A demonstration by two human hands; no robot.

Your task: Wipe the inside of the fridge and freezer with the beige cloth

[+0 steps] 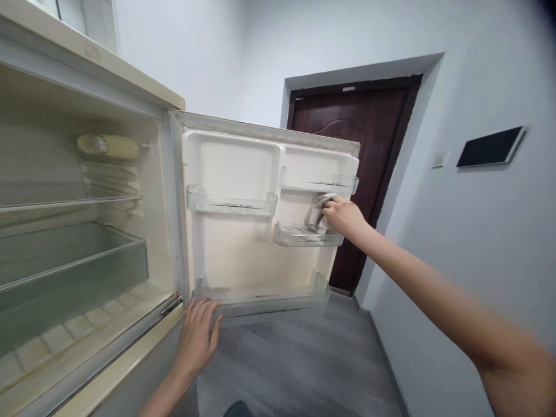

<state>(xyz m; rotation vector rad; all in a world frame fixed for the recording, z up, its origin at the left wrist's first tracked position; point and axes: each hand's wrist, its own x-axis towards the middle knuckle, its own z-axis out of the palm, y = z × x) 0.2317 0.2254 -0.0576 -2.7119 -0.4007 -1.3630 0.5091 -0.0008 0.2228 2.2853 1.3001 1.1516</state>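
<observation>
My right hand is closed on a whitish cloth, bunched against the inner side of the open fridge door. The cloth sits just above the middle right door shelf, a clear plastic bin, and hides part of its back. Below and to the left, my left hand rests with its fingers stretched out at the left end of the long bottom door shelf. It appears to touch the shelf's edge without gripping anything. Two more clear shelves, upper left and upper right, are fixed to the door.
On the left stands the fridge compartment, with a glass shelf, a clear drawer and a yellowed lamp cover. Behind the fridge door are a dark red room door and a wall with a black panel. Grey flooring lies below.
</observation>
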